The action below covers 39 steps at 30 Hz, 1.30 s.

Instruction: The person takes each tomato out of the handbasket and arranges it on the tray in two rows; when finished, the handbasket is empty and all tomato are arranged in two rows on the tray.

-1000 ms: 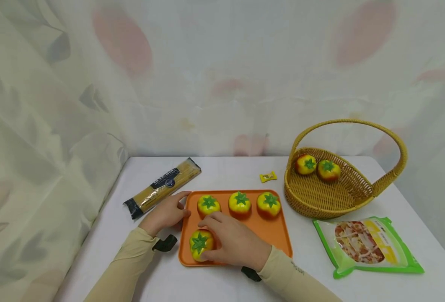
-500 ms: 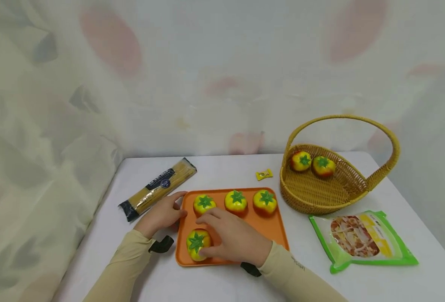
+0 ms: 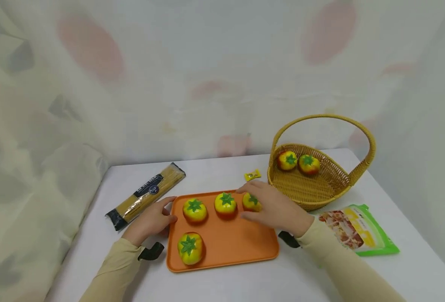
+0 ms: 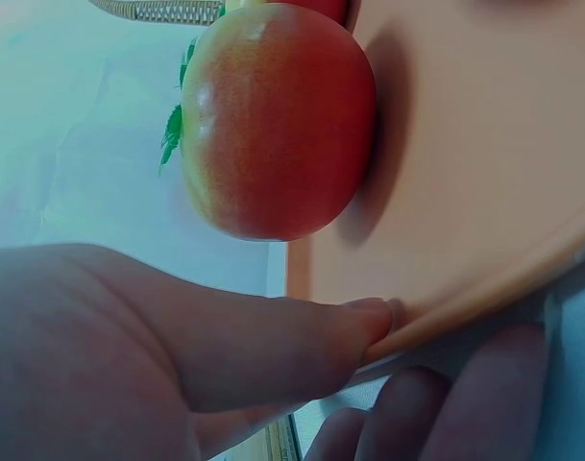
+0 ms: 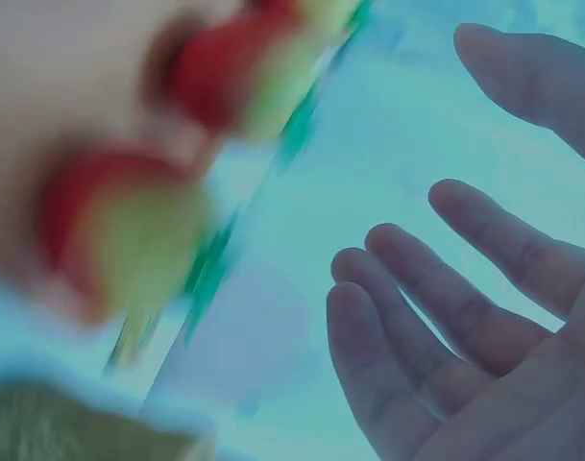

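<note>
An orange tray [image 3: 241, 247] bears several yellow-red persimmons with green leafy tops: one at front left [image 3: 190, 248], others along its back. My left hand [image 3: 152, 220] grips the tray's left rim; in the left wrist view its thumb [image 4: 302, 351] lies over the rim and the fingers stay outside, below it. A persimmon [image 4: 278, 120] stands near that thumb. My right hand [image 3: 275, 207] hovers over the tray's right side, beside the back-right persimmon [image 3: 251, 202] and partly covering it. In the right wrist view its fingers [image 5: 475, 312] are spread and hold nothing.
At the back right stands a wicker basket [image 3: 301, 188] with a tall handle and two persimmons inside. A green-edged food bag [image 3: 377, 235] lies right, partly behind my right arm. A spaghetti pack [image 3: 147, 195] lies left; a small yellow wrapped candy [image 3: 252, 175] lies behind the tray.
My right hand has left the front-left persimmon and moved right and back to the back-right one. My left hand keeps its place on the tray rim. The head view has shifted slightly.
</note>
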Each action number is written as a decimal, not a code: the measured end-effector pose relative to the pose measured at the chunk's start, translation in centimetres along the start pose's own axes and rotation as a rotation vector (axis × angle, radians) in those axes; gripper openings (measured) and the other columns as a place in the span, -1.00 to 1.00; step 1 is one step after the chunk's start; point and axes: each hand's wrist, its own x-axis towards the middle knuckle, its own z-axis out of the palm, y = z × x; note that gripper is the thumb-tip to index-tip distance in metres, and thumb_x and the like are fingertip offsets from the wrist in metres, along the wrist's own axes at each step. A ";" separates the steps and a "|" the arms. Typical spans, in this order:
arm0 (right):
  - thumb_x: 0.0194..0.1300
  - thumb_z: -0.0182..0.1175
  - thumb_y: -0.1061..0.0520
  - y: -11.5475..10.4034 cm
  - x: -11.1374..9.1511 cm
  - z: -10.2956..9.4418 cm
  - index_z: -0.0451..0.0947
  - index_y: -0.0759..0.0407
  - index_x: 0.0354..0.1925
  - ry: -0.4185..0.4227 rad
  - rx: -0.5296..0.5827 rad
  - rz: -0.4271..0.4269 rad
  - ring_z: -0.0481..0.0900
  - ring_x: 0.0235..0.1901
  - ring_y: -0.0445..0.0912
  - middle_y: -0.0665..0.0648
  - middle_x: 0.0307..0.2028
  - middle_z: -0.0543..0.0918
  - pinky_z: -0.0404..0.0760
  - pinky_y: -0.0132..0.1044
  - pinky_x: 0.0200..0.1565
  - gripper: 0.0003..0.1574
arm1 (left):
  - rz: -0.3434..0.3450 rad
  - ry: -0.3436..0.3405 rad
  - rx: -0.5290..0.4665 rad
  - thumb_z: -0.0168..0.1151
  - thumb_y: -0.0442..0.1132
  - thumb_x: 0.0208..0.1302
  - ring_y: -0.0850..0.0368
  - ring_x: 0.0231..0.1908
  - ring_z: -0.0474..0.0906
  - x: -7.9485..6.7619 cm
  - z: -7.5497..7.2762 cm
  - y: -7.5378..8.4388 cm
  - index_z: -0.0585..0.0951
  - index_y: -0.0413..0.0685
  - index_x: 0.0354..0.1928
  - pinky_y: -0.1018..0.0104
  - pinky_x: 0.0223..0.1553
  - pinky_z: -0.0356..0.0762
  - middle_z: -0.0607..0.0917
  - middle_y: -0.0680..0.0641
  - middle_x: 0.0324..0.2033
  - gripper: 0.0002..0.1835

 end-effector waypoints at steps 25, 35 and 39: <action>0.40 0.43 -0.03 15.6 0.6 -11.1 0.31 0.33 0.58 0.015 -0.039 0.486 0.34 0.48 0.49 0.53 0.50 0.38 0.42 0.45 0.42 -0.03 | 0.001 0.002 -0.046 0.35 -0.21 0.47 0.06 -0.41 0.73 0.0 -0.6 0.2 0.30 0.03 0.66 0.18 -0.35 0.79 0.71 -0.26 -0.02 -0.22; 0.35 0.41 0.07 18.2 0.9 -8.8 0.33 0.45 0.53 0.000 -0.065 0.551 0.40 0.43 0.50 0.59 0.45 0.42 0.43 0.43 0.43 -0.05 | -0.015 0.004 -0.040 0.37 -0.22 0.45 0.05 -0.42 0.70 -0.1 0.1 -0.1 0.32 0.03 0.65 0.18 -0.37 0.78 0.71 -0.23 -0.04 -0.22; 0.31 0.40 0.13 18.8 0.9 -8.6 0.36 0.50 0.49 0.003 -0.080 0.557 0.46 0.38 0.50 0.60 0.41 0.47 0.48 0.41 0.38 -0.09 | -0.011 0.005 -0.052 0.37 -0.23 0.45 0.04 -0.41 0.70 -0.1 0.3 -0.1 0.33 0.04 0.64 0.17 -0.37 0.78 0.71 -0.22 -0.06 -0.23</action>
